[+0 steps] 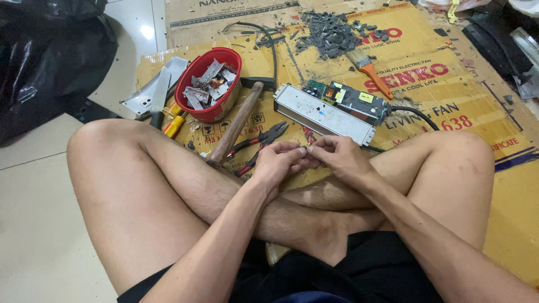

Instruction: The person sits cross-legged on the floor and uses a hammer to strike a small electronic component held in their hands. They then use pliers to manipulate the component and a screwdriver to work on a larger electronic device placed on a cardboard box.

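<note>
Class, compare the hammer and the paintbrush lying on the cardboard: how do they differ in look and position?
The hammer has a long brown wooden handle; the paintbrush has a short orange one. The hammer lies beside the red bowl, near the left hand; the paintbrush lies farther off, by the pile of dark fragments. Both rest flat and slanted on the cardboard, with no hand holding them.
</note>
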